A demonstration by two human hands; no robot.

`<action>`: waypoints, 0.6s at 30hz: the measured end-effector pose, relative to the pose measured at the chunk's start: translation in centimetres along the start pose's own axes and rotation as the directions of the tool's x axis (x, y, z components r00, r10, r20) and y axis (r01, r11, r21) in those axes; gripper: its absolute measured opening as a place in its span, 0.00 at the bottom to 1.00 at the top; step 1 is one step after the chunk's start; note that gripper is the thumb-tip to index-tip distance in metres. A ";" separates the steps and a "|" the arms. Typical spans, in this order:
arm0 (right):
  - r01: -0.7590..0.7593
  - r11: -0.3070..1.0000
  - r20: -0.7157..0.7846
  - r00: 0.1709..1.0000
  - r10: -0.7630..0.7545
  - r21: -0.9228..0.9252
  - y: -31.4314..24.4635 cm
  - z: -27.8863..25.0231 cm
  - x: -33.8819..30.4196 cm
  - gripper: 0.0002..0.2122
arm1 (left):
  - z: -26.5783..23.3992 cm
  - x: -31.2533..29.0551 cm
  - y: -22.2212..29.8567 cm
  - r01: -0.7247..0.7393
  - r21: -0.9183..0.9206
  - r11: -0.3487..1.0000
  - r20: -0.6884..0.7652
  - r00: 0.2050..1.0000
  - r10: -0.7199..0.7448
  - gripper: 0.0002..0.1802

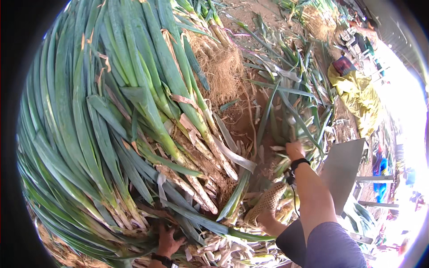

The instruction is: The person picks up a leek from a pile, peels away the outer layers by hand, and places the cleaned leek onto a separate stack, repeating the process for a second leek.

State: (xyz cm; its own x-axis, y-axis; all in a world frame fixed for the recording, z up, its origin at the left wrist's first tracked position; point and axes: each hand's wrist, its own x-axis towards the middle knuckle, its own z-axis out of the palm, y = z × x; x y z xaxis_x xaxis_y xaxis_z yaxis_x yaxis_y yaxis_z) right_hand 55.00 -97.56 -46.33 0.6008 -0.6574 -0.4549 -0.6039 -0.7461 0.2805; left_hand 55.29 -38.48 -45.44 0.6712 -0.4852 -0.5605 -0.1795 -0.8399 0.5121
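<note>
While the left hand reaches in at the near edge of the heap, its fingers spread among the leaves, I cannot tell whether they grip anything. A dark band circles its wrist. Beside it, dry peelings cover the ground, and a foot in a tan perforated shoe stands at their far edge, below a grey trouser leg. The leeks, the heap itself, lie on the ground along the whole left side, green tops leaning up and away, pale soil-stained ends pointing toward the person.

Farther out, past the grey sleeve, the right arm stretches across the ground to the right of the heap. The right hand, with a black strap at its wrist, is clenched around the pale base of a stalk. A grey panel stands to the right of that forearm. Loose leaves lie strewn beyond the fist. Behind the heap's right edge hang tangled tan roots. Farther right is a crumpled yellow sheet, and at the far edge of the ground sits another bundle, roots outward.
</note>
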 end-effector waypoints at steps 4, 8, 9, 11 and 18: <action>0.434 0.891 -0.029 0.897 -0.441 -0.135 -11.2 1.2 -2.4 0.12 | -0.6 1.3 -3.6 -0.178 0.053 0.983 -0.069 0.981 0.182 0.28; 0.293 0.953 0.065 0.952 -0.298 0.074 -16.0 4.8 -10.4 0.14 | 1.4 2.2 -2.8 -0.412 0.468 0.782 0.077 0.901 0.428 0.23; 0.104 0.805 0.061 0.983 -0.172 0.585 -17.8 2.3 -15.6 0.16 | 1.5 0.2 -3.5 -0.371 0.574 0.730 0.075 0.912 0.404 0.23; 0.059 0.858 0.051 0.994 -0.098 0.511 -16.3 5.4 -20.4 0.14 | 2.4 -2.1 2.0 -0.071 0.277 0.958 -0.106 0.989 0.103 0.23; 0.161 0.862 0.516 0.743 -0.426 0.480 -22.0 13.0 -42.5 0.18 | 15.3 -16.0 2.3 -0.214 0.264 0.940 0.056 0.977 0.207 0.30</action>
State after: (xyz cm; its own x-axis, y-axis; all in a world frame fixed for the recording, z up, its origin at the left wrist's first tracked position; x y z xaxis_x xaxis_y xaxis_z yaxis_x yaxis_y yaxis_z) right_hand 35.96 -51.84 -44.11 0.4334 -0.1157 -0.8938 -0.6752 -0.6985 -0.2370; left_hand 33.20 -36.36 -45.26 0.5785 -0.6611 -0.4777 -0.5025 -0.7502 0.4298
